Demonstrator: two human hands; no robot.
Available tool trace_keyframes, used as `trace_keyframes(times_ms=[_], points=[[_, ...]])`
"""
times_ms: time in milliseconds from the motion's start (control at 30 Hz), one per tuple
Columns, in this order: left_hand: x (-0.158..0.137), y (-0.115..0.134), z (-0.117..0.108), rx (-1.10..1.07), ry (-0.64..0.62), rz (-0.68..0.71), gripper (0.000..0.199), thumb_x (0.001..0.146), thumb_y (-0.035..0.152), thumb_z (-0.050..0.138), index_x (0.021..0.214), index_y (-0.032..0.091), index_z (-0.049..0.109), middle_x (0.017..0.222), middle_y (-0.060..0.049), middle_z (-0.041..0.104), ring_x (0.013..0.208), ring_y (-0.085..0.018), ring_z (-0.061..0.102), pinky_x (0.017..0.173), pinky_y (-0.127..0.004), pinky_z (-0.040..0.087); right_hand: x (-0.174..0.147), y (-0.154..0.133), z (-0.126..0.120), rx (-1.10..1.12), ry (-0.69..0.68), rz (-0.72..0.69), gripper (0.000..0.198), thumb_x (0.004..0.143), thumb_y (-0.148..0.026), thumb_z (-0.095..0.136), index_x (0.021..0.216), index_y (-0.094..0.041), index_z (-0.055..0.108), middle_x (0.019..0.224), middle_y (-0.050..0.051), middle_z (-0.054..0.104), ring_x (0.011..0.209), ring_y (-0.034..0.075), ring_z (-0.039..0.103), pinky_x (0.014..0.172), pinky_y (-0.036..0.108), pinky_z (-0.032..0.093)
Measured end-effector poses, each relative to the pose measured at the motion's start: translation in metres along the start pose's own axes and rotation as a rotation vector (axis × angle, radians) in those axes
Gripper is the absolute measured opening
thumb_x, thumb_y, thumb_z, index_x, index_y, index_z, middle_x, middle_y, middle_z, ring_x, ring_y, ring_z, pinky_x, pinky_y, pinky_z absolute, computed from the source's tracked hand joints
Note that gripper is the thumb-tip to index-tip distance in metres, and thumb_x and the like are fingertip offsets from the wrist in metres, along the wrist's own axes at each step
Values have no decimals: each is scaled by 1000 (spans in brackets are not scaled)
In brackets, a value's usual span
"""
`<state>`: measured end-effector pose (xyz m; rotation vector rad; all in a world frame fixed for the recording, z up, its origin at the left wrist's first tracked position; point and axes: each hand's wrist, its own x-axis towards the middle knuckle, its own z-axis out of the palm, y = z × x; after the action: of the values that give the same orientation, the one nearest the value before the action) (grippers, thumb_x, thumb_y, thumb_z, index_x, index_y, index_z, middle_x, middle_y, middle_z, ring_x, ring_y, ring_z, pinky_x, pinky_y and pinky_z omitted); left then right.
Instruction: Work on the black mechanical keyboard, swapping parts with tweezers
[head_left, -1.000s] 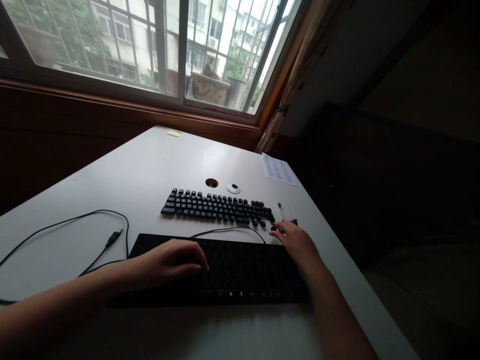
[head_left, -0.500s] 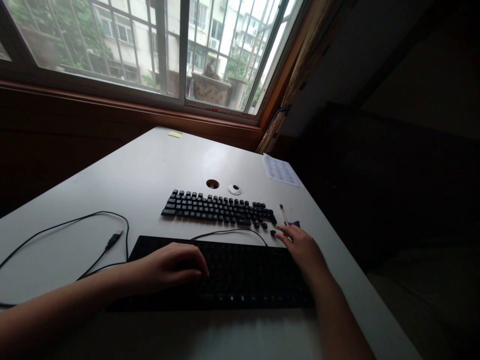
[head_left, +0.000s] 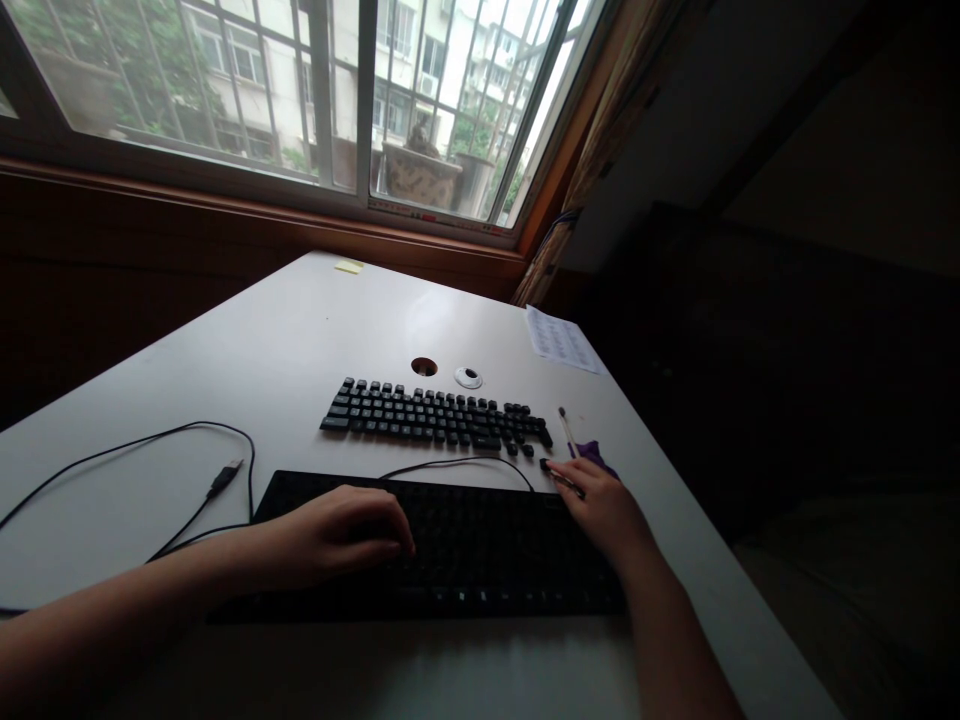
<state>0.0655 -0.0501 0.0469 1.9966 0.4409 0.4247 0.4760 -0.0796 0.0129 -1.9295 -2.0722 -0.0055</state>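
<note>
A black keyboard base [head_left: 495, 560] lies across the near part of the desk. Over its left half rests my left hand [head_left: 352, 525], fingers curled and thumb close to the fingertips; whatever they hold is hidden in the dark. My right hand [head_left: 604, 500] is past the base's upper right corner, closed around a thin, dark, stick-like thing [head_left: 568, 485] too small to name. Its fingertips are at a loose black keycap [head_left: 544, 464]. Several rows of removed keycaps [head_left: 427, 415] lie behind the base. Beyond my right fingers are a cotton swab [head_left: 568, 430] and a purple cloth [head_left: 596, 455].
A black cable [head_left: 199, 425] loops on the left, its USB plug [head_left: 225, 478] lying on the white desk [head_left: 285, 340]. Farther back are a cable hole [head_left: 424, 367], its round white cover [head_left: 469, 378], a printed sheet [head_left: 562, 340] and a yellow note [head_left: 349, 267]. A barred window stands behind.
My right hand has drawn slightly down, its fingers closing, and a thin dark thing now shows between them. More of the purple cloth is visible. My left hand stays in place.
</note>
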Motion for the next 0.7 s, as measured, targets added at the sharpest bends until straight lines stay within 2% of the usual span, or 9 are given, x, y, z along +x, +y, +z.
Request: trace_keyframes(times_ms=[200,400,700], points=[[-1,0,1,18,2,10,15,98,25,56,107,19,67,100,-4,69,93,-17,66,83,-25,51,1,-4,4,-90,39,-7,32,91,-23,55,119,-27,71,116,3,71,99,23,70,84,35,57],[-1,-2,1,18,1,13,15,98,24,56,107,19,67,101,-4,70,93,-17,66,83,-25,52,3,-7,5,-142,42,-10,34,92,-22,54,122,-27,68,122,2,69,105,24,68,87,35,56],[-2,0,1,20,2,14,15,98,23,56,106,19,67,100,-4,70,92,-17,66,82,-25,52,2,-13,3,-160,65,26,40,91,-20,56,128,-30,65,123,2,68,98,23,69,85,36,57]])
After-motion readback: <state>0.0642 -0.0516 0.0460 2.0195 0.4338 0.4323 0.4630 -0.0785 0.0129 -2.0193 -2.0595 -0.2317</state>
